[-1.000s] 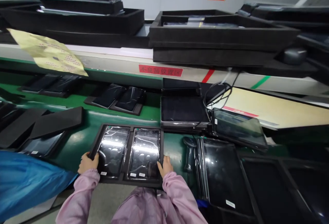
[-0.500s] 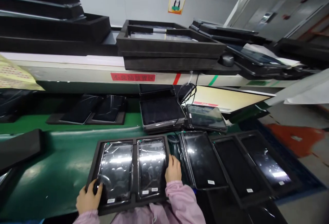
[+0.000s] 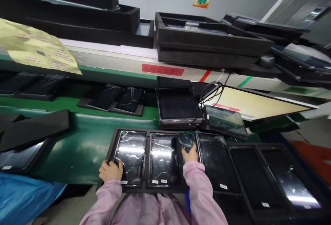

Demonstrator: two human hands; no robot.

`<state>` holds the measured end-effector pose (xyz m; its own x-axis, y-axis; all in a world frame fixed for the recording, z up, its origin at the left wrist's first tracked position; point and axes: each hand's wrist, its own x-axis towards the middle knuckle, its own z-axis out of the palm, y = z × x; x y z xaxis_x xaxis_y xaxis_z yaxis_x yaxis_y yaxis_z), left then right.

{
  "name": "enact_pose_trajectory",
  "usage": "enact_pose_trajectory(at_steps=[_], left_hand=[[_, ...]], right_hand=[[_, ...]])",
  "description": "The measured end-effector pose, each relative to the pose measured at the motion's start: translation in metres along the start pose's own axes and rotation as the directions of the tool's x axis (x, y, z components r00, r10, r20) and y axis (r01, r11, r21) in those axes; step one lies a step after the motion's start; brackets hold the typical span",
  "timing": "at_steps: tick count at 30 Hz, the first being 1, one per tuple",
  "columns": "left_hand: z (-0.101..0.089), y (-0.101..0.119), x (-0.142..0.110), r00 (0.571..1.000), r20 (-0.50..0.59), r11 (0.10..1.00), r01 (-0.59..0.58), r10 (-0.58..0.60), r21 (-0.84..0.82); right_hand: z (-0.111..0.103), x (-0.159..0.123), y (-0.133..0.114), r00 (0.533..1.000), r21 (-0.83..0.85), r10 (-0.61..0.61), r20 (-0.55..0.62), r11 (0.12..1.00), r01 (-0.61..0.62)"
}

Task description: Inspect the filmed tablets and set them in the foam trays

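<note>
A black foam tray (image 3: pixel 147 159) lies on the green belt in front of me, holding two glossy tablets side by side, the left tablet (image 3: pixel 131 156) and the right tablet (image 3: pixel 164 157). My left hand (image 3: pixel 110 170) grips the tray's near left corner, thumb on the left tablet's edge. My right hand (image 3: pixel 190 154) is closed around a dark handheld scanner (image 3: pixel 185 140) just right of the tray. Both sleeves are pink.
More trays with tablets (image 3: pixel 219 163) lie to the right. A stack of tablets (image 3: pixel 178 109) and cables sit behind. The shelf above carries black foam trays (image 3: pixel 207 42) and a red label (image 3: pixel 162 69). Blue cloth (image 3: pixel 23 197) is at the lower left, a yellow sheet (image 3: pixel 36 51) upper left.
My right hand left the tray's right edge and moved up onto the scanner, closing on it. The left hand stays on the tray's left corner. The view has shifted.
</note>
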<state>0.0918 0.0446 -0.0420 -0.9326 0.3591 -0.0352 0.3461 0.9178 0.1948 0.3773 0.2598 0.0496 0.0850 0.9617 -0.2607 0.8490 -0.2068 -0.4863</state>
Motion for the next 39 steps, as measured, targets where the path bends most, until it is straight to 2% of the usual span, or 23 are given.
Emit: enact_pose_trajectory(at_steps=[2, 3, 4, 5, 6, 7, 8, 10, 12, 14, 16, 20, 23, 28, 31, 36, 39], left_hand=[[-0.005, 0.006, 0.005, 0.992, 0.078, 0.992, 0.106, -0.101, -0.064], [-0.007, 0.007, 0.009, 0.985, 0.106, 0.985, 0.148, -0.139, -0.084], [-0.010, 0.007, 0.013, 0.978, 0.135, 0.980, 0.175, -0.161, -0.099], [-0.012, 0.006, 0.018, 0.969, 0.173, 0.973, 0.200, -0.179, -0.117], [-0.015, 0.004, 0.022, 0.958, 0.213, 0.965, 0.226, -0.194, -0.137], [-0.018, 0.001, 0.027, 0.945, 0.255, 0.955, 0.249, -0.204, -0.158], [-0.021, -0.002, 0.030, 0.933, 0.299, 0.947, 0.262, -0.200, -0.185], [-0.027, -0.010, 0.035, 0.909, 0.398, 0.930, 0.247, -0.125, -0.272], [-0.032, -0.018, 0.035, 0.883, 0.469, 0.898, 0.208, -0.002, -0.388], [-0.034, -0.022, 0.033, 0.862, 0.500, 0.848, 0.200, 0.085, -0.490], [-0.036, -0.022, 0.030, 0.849, 0.514, 0.796, 0.227, 0.120, -0.561], [-0.043, -0.018, 0.028, 0.787, 0.570, 0.710, 0.261, 0.236, -0.654], [-0.052, -0.015, 0.028, 0.745, 0.599, 0.714, 0.246, 0.292, -0.655], [-0.062, -0.010, 0.025, 0.748, 0.591, 0.719, 0.227, 0.304, -0.657], [-0.061, -0.010, 0.025, 0.751, 0.597, 0.730, 0.235, 0.282, -0.641], [-0.047, -0.018, 0.033, 0.741, 0.630, 0.758, 0.270, 0.230, -0.594], [-0.042, -0.021, 0.036, 0.727, 0.651, 0.776, 0.274, 0.219, -0.568]], right_hand=[[0.004, -0.035, 0.003, 0.991, 0.124, -0.112, 0.075, 0.987, 0.102], [0.008, -0.053, 0.003, 0.970, 0.226, -0.176, 0.165, 0.965, 0.136], [0.013, -0.070, 0.002, 0.927, 0.338, -0.233, 0.292, 0.932, 0.128], [0.020, -0.086, 0.000, 0.856, 0.425, -0.271, 0.440, 0.903, 0.067], [0.027, -0.100, -0.003, 0.764, 0.471, -0.292, 0.576, 0.882, -0.019], [0.035, -0.111, -0.007, 0.679, 0.472, -0.287, 0.675, 0.876, -0.099], [0.043, -0.120, -0.011, 0.616, 0.454, -0.271, 0.740, 0.876, -0.160], [0.056, -0.131, -0.020, 0.564, 0.430, -0.237, 0.791, 0.872, -0.235], [0.064, -0.135, -0.025, 0.514, 0.451, -0.254, 0.819, 0.839, -0.304], [0.068, -0.138, -0.028, 0.443, 0.451, -0.273, 0.854, 0.813, -0.369], [0.068, -0.141, -0.028, 0.405, 0.420, -0.251, 0.879, 0.811, -0.408], [0.064, -0.148, -0.024, 0.396, 0.449, -0.274, 0.876, 0.762, -0.467], [0.062, -0.153, -0.021, 0.398, 0.476, -0.299, 0.867, 0.730, -0.490], [0.068, -0.158, -0.015, 0.449, 0.507, -0.288, 0.846, 0.695, -0.510], [0.070, -0.161, -0.014, 0.460, 0.506, -0.271, 0.845, 0.684, -0.526], [0.073, -0.161, -0.015, 0.433, 0.464, -0.230, 0.872, 0.672, -0.577], [0.077, -0.160, -0.014, 0.436, 0.454, -0.202, 0.877, 0.649, -0.610]])
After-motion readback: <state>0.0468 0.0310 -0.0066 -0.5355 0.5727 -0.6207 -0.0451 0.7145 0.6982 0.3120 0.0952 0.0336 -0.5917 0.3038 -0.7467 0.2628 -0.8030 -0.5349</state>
